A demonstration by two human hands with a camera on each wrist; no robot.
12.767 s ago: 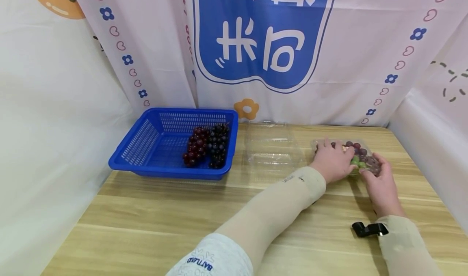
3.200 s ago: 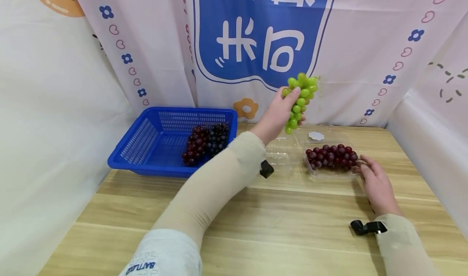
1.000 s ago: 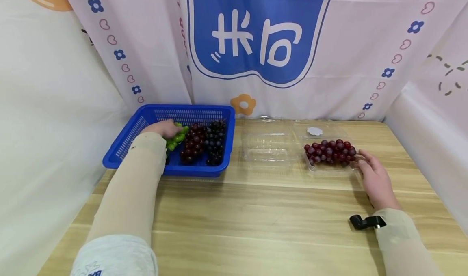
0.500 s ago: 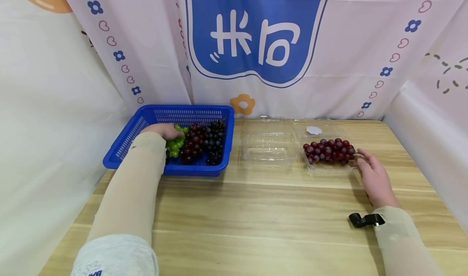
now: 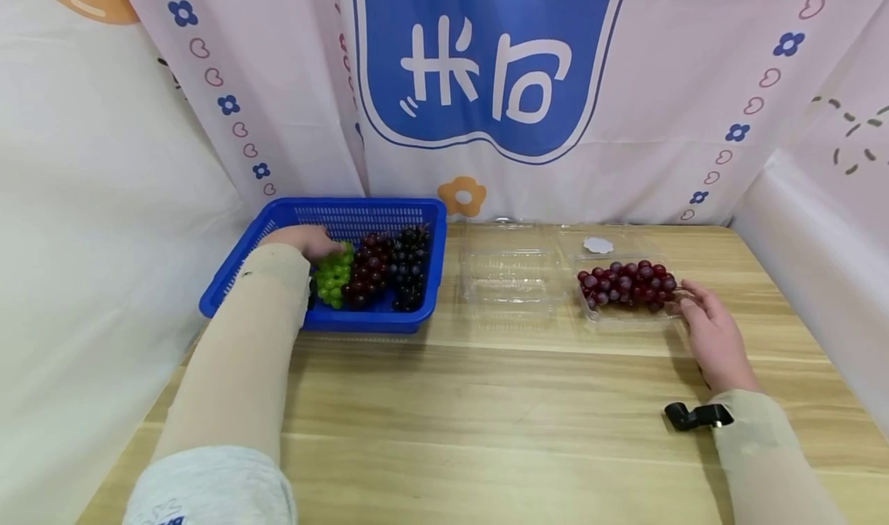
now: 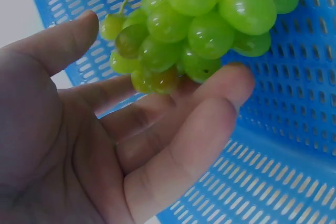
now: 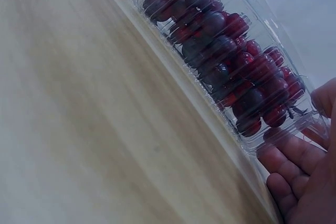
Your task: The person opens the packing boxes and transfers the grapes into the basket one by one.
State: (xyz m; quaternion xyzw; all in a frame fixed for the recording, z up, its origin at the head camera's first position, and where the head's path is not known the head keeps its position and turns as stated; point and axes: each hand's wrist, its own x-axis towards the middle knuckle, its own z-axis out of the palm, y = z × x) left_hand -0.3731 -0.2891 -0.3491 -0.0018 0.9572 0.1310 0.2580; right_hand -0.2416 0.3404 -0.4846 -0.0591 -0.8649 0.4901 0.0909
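In the head view my left hand [image 5: 305, 241] is inside the blue basket [image 5: 211, 303], beside a bunch of green grapes [image 5: 335, 278]. The left wrist view shows its thumb apart from the green grapes [image 6: 191, 24], its fingers loosely extended and their tips at the bunch's edge. Red grapes [image 5: 370, 270] and black grapes [image 5: 410, 266] lie to the right in the basket. My right hand [image 5: 718, 343] holds the right end of a clear plastic clamshell box [image 5: 625, 323], thumb above and fingers below. Inside that box is a bunch of dark red grapes [image 5: 628, 284].
A second clear clamshell box [image 5: 510, 278] stands with its lid up between the basket and the held box. The held box's lid, bearing a white label [image 5: 598, 245], lies folded back. A printed curtain [image 5: 500, 177] hangs behind the wooden table [image 5: 514, 432].
My left hand carried the green grapes from the right box leftward into the basket, set them beside the red bunch and let go. My right hand has stayed on the box.
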